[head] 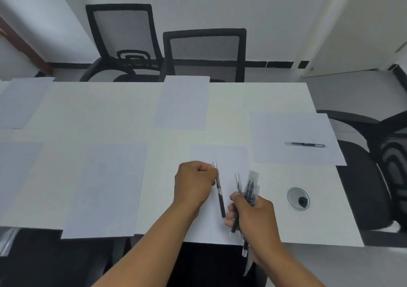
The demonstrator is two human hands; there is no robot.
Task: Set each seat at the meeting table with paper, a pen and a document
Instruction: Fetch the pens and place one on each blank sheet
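Left hand point(195, 184) fisted around pen point(220, 195); right hand point(253, 215) clutches pen bundle point(250, 191).

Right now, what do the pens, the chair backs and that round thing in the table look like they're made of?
Pen on the sheet: seemingly plastic, with a clear cap end and a dark barrel. Chair backs: black see-through mesh in a matte black frame, likely plastic. Round table insert: looks like brushed metal or silver-coloured plastic, with a grey sheen and a dark hole.
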